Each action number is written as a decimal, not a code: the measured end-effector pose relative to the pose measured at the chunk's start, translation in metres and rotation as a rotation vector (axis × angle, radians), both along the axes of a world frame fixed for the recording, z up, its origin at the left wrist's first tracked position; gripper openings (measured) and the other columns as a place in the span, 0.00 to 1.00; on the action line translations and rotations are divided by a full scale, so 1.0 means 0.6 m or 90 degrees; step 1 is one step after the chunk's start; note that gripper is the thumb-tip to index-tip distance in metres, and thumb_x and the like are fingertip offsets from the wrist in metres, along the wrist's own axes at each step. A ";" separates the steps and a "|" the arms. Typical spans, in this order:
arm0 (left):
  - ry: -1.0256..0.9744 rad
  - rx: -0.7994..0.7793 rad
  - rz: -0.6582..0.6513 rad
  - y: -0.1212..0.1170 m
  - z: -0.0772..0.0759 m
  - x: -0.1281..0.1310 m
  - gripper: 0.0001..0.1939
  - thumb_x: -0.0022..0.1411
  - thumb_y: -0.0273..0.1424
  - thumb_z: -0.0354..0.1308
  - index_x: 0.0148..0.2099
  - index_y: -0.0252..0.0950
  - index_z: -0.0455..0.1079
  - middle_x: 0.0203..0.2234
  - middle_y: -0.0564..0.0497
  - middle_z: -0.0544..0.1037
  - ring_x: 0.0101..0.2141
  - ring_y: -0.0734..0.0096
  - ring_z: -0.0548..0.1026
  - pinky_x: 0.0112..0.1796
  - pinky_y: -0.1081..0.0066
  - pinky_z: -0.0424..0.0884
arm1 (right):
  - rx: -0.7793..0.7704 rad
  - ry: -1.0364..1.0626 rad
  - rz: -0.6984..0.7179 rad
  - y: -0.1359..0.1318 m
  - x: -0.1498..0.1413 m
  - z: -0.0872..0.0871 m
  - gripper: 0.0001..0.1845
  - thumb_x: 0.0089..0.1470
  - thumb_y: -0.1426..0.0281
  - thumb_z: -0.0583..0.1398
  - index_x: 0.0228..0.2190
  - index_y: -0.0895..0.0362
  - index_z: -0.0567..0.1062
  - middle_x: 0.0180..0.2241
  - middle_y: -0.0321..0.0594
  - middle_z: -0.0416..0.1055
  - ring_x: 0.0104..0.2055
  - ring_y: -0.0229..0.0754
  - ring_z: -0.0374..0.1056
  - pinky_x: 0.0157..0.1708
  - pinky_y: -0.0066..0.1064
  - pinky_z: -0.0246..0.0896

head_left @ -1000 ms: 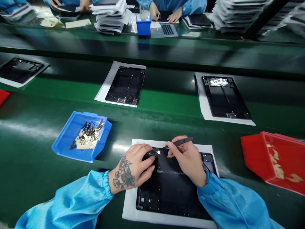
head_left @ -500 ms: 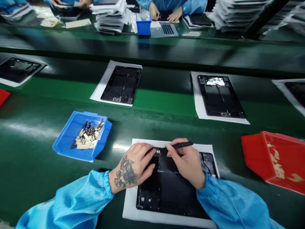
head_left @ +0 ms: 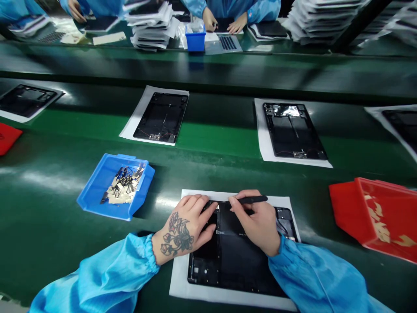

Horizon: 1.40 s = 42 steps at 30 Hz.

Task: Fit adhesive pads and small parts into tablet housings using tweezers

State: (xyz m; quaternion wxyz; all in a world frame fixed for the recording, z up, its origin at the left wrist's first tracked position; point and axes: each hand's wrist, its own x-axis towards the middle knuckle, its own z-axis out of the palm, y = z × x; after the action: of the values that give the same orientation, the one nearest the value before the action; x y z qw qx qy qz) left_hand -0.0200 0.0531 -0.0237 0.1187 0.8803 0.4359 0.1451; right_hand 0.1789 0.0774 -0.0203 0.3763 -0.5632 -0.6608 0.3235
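Green benchtop (head_left: pixel 48 248) fills the foreground; behind it, four opened tablet shells (head_left: pixel 161 117) lie on white sheets (head_left: pixel 264 145), two cut off by the view's edges. Two red bins (head_left: pixel 345 213) and one blue parts bin (head_left: pixel 94 202) stand nearer. One more shell, the worked tablet (head_left: pixel 241 265), lies on its sheet beneath both hands. The right hand (head_left: pixel 259 219) pinches one black tweezer-like tool (head_left: pixel 256 199); the left hand (head_left: pixel 185 230) rests fingers at the tablet's far edge, and whether it grips anything I cannot tell.
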 end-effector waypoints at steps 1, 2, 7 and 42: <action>0.005 -0.008 0.001 0.000 0.000 0.001 0.24 0.62 0.36 0.51 0.57 0.31 0.64 0.47 0.39 0.68 0.47 0.53 0.66 0.46 0.55 0.66 | -0.006 0.011 -0.011 0.000 0.001 -0.001 0.07 0.56 0.66 0.60 0.32 0.56 0.70 0.26 0.33 0.71 0.23 0.35 0.71 0.25 0.25 0.66; 0.008 -0.017 0.001 0.001 0.001 0.001 0.24 0.62 0.37 0.51 0.58 0.32 0.63 0.47 0.39 0.68 0.47 0.53 0.66 0.46 0.54 0.66 | -0.016 0.024 -0.019 -0.001 0.003 -0.002 0.07 0.56 0.65 0.61 0.32 0.56 0.69 0.26 0.34 0.70 0.23 0.36 0.71 0.24 0.25 0.66; -0.012 -0.063 -0.007 0.006 0.000 -0.005 0.26 0.62 0.38 0.52 0.60 0.37 0.61 0.47 0.40 0.66 0.47 0.53 0.65 0.46 0.53 0.64 | -0.108 0.167 -0.008 0.003 0.002 -0.006 0.10 0.55 0.63 0.62 0.35 0.56 0.68 0.31 0.37 0.72 0.26 0.36 0.71 0.27 0.27 0.70; -0.109 -0.068 -0.015 0.005 0.004 -0.017 0.17 0.60 0.31 0.54 0.52 0.36 0.69 0.49 0.40 0.65 0.48 0.55 0.65 0.45 0.55 0.65 | -0.012 0.097 0.200 0.009 -0.006 0.009 0.05 0.55 0.71 0.62 0.34 0.52 0.79 0.37 0.36 0.79 0.38 0.41 0.75 0.42 0.34 0.71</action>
State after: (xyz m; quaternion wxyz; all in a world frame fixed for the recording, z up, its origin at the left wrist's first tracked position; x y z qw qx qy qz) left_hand -0.0303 0.0564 -0.0215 0.2037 0.8621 0.4209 0.1953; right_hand 0.1755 0.0830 -0.0149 0.3650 -0.4305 -0.7071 0.4259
